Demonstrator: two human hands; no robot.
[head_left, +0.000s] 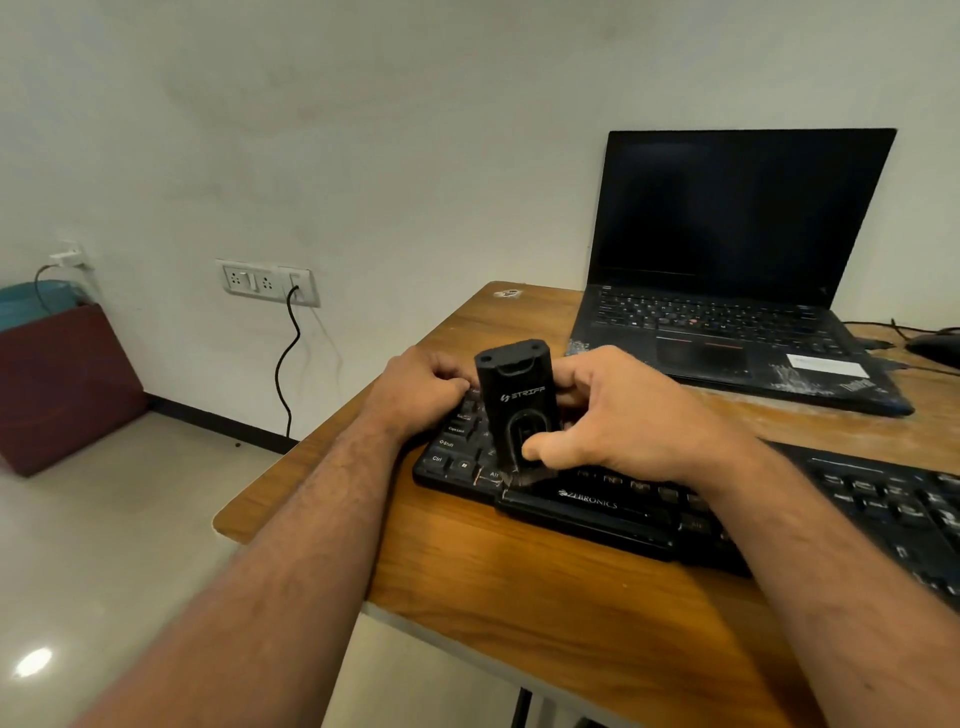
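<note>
A black keyboard (613, 512) marked ZEBRONICS lies on the wooden table (519, 587). On its left part stands a black block-shaped tool (517, 405) marked STRIFF, upright, its lower end down among the keys. My right hand (623, 415) grips the tool from the right, thumb on its lower front and fingers round its back. My left hand (421, 389) rests with curled fingers on the keyboard's far left corner, touching the keys beside the tool. What its fingertips hold is hidden.
An open black laptop (737, 291) with a dark screen stands behind the keyboard, a black mouse (935, 348) and cables to its right. The table's left edge drops to a tiled floor. On the wall are a socket strip (267, 283) with a hanging black cable and a maroon box (62, 384).
</note>
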